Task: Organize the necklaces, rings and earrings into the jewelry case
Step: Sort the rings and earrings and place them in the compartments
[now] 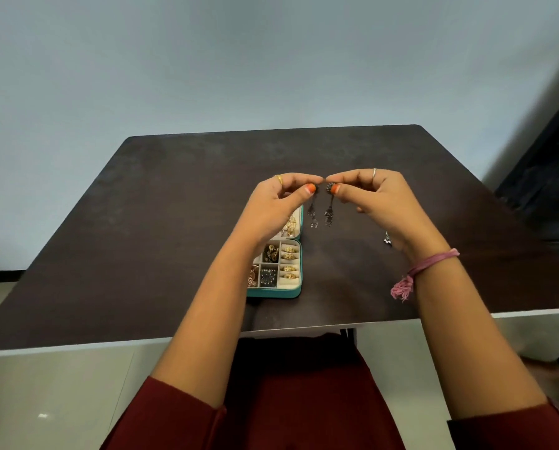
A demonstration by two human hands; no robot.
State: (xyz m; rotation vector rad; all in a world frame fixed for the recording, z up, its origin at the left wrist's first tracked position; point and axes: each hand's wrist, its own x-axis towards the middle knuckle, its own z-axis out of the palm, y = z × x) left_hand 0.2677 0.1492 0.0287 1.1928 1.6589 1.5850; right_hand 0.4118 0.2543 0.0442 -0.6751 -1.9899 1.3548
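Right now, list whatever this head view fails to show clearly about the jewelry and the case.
1. Jewelry case: its left part is hidden behind the left forearm.
2. Case lid: mostly covered by the left hand.
3. Dark dangling earrings: too small to make out their design.
4. Small piece on the table: partly behind the right hand, so its kind is unclear.

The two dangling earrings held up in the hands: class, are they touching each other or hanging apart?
Apart. The head view shows dark table between the left earring and the right earring.
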